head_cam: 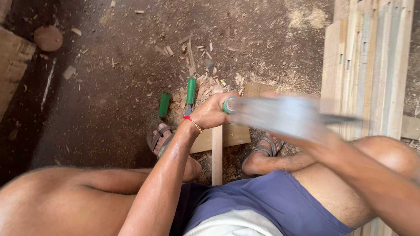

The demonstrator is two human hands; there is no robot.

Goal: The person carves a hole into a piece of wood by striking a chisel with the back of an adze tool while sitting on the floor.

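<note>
The left hand (213, 112) is clamped around a green-handled chisel (228, 105) above a narrow pale wooden strip (217, 150). At three o'clock, the right hand (306, 124) is a blur; I cannot tell its grip.

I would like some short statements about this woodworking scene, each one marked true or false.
1. The left hand grips a green-handled tool. True.
2. Two more green-handled tools lie on the ground by the wood chips. True.
3. The person is barefoot. False: both feet wear sandals.
4. The right hand is sharp and still. False: it is blurred, together with a grey object in front of it.
5. A stack of wooden boards stands at the right side. True.
6. The left wrist is bare. False: it wears a red thread bracelet.
</note>
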